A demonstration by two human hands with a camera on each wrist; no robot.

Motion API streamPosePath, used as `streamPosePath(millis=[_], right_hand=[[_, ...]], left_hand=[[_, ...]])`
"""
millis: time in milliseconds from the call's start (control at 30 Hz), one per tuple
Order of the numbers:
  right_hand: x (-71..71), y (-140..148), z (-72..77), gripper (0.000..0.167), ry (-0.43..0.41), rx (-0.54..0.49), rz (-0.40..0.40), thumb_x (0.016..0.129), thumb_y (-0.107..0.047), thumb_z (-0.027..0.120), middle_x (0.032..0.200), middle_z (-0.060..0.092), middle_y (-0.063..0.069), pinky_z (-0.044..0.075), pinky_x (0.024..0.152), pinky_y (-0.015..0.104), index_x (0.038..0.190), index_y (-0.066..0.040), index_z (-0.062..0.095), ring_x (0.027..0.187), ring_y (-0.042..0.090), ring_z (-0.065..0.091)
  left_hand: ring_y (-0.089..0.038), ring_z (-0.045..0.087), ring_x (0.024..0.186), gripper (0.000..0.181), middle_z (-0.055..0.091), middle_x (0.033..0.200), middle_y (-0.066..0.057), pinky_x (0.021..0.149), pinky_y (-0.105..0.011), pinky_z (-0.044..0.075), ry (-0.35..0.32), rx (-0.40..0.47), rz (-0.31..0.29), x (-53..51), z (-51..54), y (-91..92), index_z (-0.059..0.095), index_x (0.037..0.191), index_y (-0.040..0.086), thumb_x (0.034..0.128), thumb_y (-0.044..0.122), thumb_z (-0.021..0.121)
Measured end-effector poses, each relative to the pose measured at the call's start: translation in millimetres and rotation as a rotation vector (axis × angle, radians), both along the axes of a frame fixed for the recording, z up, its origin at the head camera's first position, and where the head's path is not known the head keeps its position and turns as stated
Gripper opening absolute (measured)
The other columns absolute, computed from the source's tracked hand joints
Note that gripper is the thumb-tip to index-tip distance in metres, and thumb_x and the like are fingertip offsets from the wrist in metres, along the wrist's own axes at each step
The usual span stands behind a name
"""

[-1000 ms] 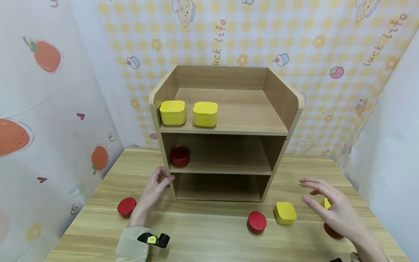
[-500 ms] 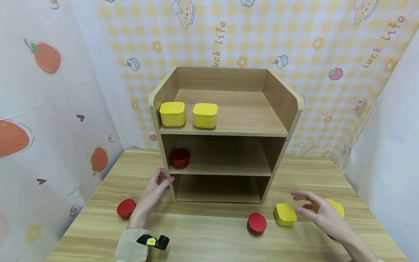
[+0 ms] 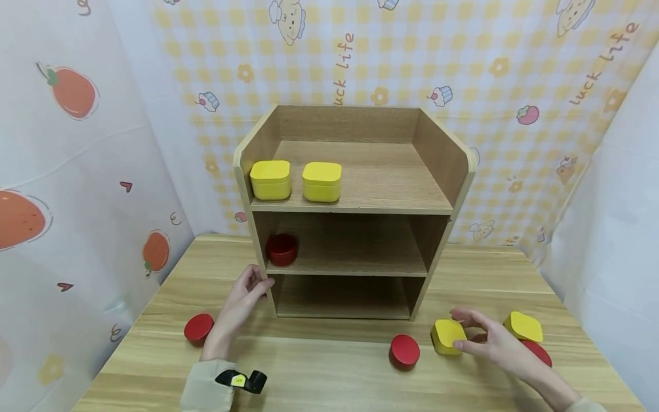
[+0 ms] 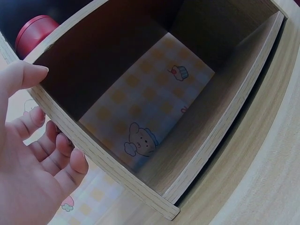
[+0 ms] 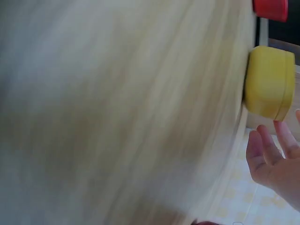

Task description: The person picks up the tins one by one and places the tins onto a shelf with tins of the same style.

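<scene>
My left hand (image 3: 246, 297) holds the left side panel of a wooden shelf (image 3: 350, 206), thumb over its front edge and fingers along the outside; the left wrist view shows this hand (image 4: 42, 150) close up. On the table, my right hand (image 3: 494, 340) reaches around the right side of a yellow box (image 3: 447, 336) with rounded corners, thumb in front and fingers behind. In the right wrist view the fingertips lie beside the yellow box (image 5: 268, 82), without a firm grip. Left of it stands a round red box (image 3: 404, 351).
Two yellow boxes, one at the left end (image 3: 271, 180) and another beside it (image 3: 322, 182), stand on the top shelf. A red box (image 3: 282, 250) sits on the middle one. Another red box (image 3: 198, 329) is at left; a yellow box (image 3: 524, 326) and red box (image 3: 538, 352) are at right.
My right hand has moved left and down from above the right-hand boxes to the nearer yellow box, uncovering the yellow and red boxes behind it. The left hand stays on the shelf.
</scene>
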State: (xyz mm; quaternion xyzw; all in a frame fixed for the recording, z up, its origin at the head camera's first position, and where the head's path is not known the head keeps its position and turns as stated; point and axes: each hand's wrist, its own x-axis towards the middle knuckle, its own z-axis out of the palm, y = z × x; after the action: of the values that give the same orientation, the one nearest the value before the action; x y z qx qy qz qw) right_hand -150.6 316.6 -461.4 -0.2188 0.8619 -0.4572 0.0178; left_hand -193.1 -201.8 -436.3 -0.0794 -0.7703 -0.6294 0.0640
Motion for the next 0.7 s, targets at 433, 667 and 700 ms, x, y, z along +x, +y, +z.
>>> streamPosePath(millis=[433,667,700], right_hand=[[-6.6,3.8,-4.3,0.07,-0.042,0.064,0.12,0.084,-0.019,0.078,0.126,0.054,0.023,0.054,0.075,0.028,0.137,0.008,0.042,0.1,0.005,0.053],[-7.9,3.8,-3.2,0.066,-0.042,0.15,0.095,0.082,-0.026,0.08,0.122,0.058,0.017,0.054,0.074,0.028,0.132,0.001,0.049,0.098,0.006,0.055],[-8.1,3.7,-2.8,0.065,-0.04,0.162,0.089,0.081,-0.026,0.08,0.121,0.058,0.016,0.054,0.074,0.027,0.132,0.001,0.049,0.098,0.006,0.055]], left_hand=[[-0.026,0.052,0.081,0.018,0.045,0.083,-0.008,0.072,-0.03,0.05,-0.004,0.012,-0.007,-0.4,0.9,0.0,0.043,0.098,0.005,0.0965,0.012,0.059],[-0.026,0.053,0.08,0.02,0.045,0.083,-0.009,0.071,-0.029,0.05,0.003,0.008,-0.002,-0.3,0.4,0.2,0.043,0.098,0.004,0.096,0.014,0.06],[-0.026,0.053,0.08,0.02,0.045,0.083,-0.009,0.071,-0.028,0.05,0.003,0.01,-0.001,-0.6,0.2,0.2,0.043,0.098,0.004,0.0959,0.014,0.059]])
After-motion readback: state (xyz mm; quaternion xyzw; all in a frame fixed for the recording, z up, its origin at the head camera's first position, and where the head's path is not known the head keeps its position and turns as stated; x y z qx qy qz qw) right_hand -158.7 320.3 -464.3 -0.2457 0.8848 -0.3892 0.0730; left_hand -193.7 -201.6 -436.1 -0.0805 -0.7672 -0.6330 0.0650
